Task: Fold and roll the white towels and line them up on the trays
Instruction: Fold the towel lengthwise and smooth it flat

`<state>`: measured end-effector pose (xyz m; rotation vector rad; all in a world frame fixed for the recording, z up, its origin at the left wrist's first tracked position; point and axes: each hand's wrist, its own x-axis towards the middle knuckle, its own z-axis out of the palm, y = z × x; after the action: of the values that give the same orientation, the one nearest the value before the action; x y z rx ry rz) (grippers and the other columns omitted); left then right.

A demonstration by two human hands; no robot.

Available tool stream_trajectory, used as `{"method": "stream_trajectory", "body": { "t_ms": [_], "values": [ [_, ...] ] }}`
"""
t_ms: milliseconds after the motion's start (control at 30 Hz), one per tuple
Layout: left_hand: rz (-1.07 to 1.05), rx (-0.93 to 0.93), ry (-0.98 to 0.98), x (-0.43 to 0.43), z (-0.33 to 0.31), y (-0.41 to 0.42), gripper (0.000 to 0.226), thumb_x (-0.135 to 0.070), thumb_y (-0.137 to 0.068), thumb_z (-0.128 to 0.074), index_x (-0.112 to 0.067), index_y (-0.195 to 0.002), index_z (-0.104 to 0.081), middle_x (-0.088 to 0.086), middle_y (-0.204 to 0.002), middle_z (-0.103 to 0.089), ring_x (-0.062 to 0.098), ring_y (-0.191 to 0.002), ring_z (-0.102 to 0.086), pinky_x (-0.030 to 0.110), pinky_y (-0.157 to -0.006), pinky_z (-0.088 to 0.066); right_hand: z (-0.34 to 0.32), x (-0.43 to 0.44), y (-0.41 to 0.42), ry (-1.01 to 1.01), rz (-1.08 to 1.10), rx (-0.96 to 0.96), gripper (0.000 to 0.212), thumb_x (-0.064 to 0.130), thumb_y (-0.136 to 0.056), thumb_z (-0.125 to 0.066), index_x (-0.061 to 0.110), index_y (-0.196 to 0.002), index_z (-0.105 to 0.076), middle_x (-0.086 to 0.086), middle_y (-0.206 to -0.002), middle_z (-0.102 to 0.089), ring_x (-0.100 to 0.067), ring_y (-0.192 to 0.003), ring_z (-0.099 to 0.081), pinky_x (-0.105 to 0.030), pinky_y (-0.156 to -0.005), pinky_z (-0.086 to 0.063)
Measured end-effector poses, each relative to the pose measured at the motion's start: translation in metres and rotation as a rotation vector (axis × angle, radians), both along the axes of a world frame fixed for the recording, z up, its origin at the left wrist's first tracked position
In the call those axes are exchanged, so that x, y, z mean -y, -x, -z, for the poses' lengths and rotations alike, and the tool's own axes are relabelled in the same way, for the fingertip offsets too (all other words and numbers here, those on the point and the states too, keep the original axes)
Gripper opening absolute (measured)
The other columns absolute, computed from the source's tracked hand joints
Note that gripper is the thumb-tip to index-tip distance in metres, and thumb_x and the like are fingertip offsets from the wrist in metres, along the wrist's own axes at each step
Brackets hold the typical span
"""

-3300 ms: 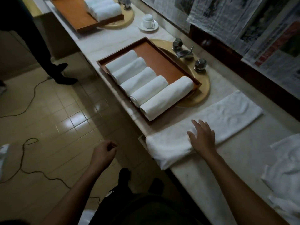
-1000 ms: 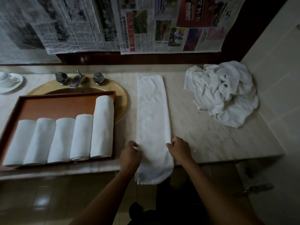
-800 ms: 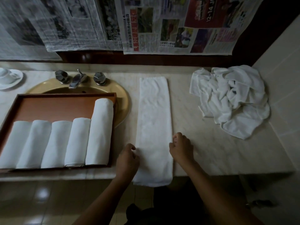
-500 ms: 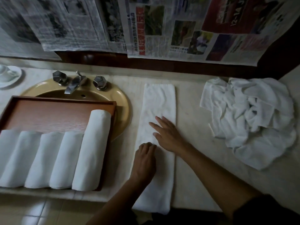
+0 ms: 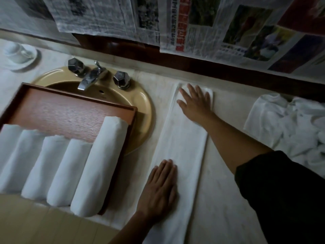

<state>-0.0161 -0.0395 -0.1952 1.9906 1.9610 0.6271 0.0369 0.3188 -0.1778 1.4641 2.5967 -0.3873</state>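
White folded towel lies lengthwise on the bench, running away from the person. Left hand presses flat near its near end, right hand flat on its far end; rolling likely starts there.

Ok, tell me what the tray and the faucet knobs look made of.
Tray: looks like wood or wood veneer, reddish-brown and matte, with visible grain lines. Faucet knobs: probably chromed metal, faceted and shiny, catching highlights.
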Motion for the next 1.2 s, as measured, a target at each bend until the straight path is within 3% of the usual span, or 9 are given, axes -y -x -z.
{"method": "stream_trajectory", "body": {
  "t_ms": [100, 200, 300, 400, 567, 700, 800, 900, 1200],
  "values": [
    [-0.005, -0.01, 0.031, -0.001, -0.001, 0.001, 0.063, -0.035, -0.103, -0.052, -0.013, -0.159, -0.034, 0.007, -0.168, -0.025, 0.023, -0.157, -0.017, 0.045, -0.126, -0.019, -0.005, 0.023, 0.008, -0.025, 0.01, -0.07, 0.063, 0.063, -0.102, -0.031, 0.039, -0.159, -0.023, -0.001, -0.172, -0.003, -0.032, -0.158, 0.002, -0.061, -0.123, -0.002],
    [0.002, -0.011, 0.042, -0.001, -0.001, 0.001, 0.061, -0.035, -0.103, -0.05, -0.013, -0.159, -0.035, 0.008, -0.168, -0.026, 0.023, -0.157, -0.017, 0.046, -0.125, -0.022, 0.0, 0.101, -0.011, -0.099, -0.12, -0.29, 0.055, 0.053, -0.099, -0.044, 0.028, -0.148, -0.05, -0.01, -0.163, -0.034, -0.035, -0.153, -0.023, -0.062, -0.12, -0.022],
    [0.008, -0.024, 0.074, -0.002, 0.0, 0.002, 0.06, -0.033, -0.106, -0.048, -0.014, -0.16, -0.033, 0.009, -0.169, -0.023, 0.024, -0.158, -0.015, 0.048, -0.123, -0.02, 0.015, 0.145, -0.037, -0.16, -0.271, -0.23, 0.052, 0.053, -0.103, -0.04, 0.031, -0.15, -0.047, -0.004, -0.164, -0.033, -0.028, -0.154, -0.024, -0.056, -0.122, -0.02],
    [0.002, -0.032, 0.121, 0.001, -0.007, -0.002, 0.063, -0.028, -0.105, -0.051, -0.018, -0.162, -0.027, 0.008, -0.17, -0.018, 0.024, -0.159, -0.008, 0.047, -0.125, -0.011, 0.018, 0.103, -0.03, -0.202, -0.261, -0.226, 0.051, 0.052, -0.104, -0.039, 0.031, -0.15, -0.048, -0.004, -0.163, -0.037, -0.029, -0.152, -0.028, -0.054, -0.122, -0.022],
    [0.041, -0.065, 0.192, 0.011, -0.01, -0.014, 0.066, -0.043, -0.106, -0.043, -0.026, -0.164, -0.017, 0.002, -0.172, -0.008, 0.024, -0.159, -0.003, 0.046, -0.126, -0.003, 0.018, 0.015, -0.016, -0.257, -0.235, -0.209, 0.054, 0.051, -0.103, -0.038, 0.023, -0.145, -0.057, -0.015, -0.156, -0.046, -0.04, -0.149, -0.033, -0.056, -0.121, -0.025],
    [0.006, -0.081, 0.206, 0.014, -0.006, -0.011, 0.061, -0.044, -0.107, -0.039, -0.027, -0.163, -0.021, 0.001, -0.172, -0.011, 0.023, -0.159, -0.007, 0.051, -0.125, -0.012, 0.001, 0.046, -0.019, -0.241, -0.159, -0.447, 0.044, 0.04, -0.102, -0.054, 0.017, -0.138, -0.063, -0.016, -0.147, -0.053, -0.037, -0.141, -0.044, -0.05, -0.116, -0.037],
    [0.001, -0.085, 0.216, 0.014, -0.006, -0.012, 0.062, -0.045, -0.107, -0.038, -0.028, -0.164, -0.019, 0.002, -0.172, -0.009, 0.023, -0.159, -0.005, 0.051, -0.126, -0.012, 0.008, 0.128, -0.044, -0.181, -0.339, -0.57, 0.029, 0.03, -0.1, -0.062, 0.016, -0.124, -0.072, -0.012, -0.135, -0.062, -0.034, -0.129, -0.055, -0.051, -0.107, -0.044],
    [0.001, -0.103, 0.236, 0.012, -0.005, -0.012, 0.063, -0.046, -0.107, -0.035, -0.029, -0.164, -0.014, 0.0, -0.173, -0.005, 0.022, -0.159, -0.001, 0.051, -0.126, -0.009, 0.018, 0.158, -0.063, -0.172, -0.499, -0.402, 0.038, 0.037, -0.103, -0.053, 0.028, -0.139, -0.063, -0.005, -0.156, -0.047, -0.027, -0.148, -0.038, -0.05, -0.121, -0.028],
    [-0.016, -0.073, 0.207, 0.004, -0.006, -0.012, 0.063, -0.045, -0.106, -0.038, -0.026, -0.164, -0.02, 0.002, -0.172, -0.011, 0.023, -0.159, -0.006, 0.052, -0.125, -0.017, 0.018, 0.022, -0.001, -0.19, -0.238, -0.135, 0.057, 0.055, -0.104, -0.029, 0.036, -0.158, -0.031, 0.0, -0.168, -0.026, -0.026, -0.155, -0.021, -0.056, -0.123, -0.02]
  ]
}}
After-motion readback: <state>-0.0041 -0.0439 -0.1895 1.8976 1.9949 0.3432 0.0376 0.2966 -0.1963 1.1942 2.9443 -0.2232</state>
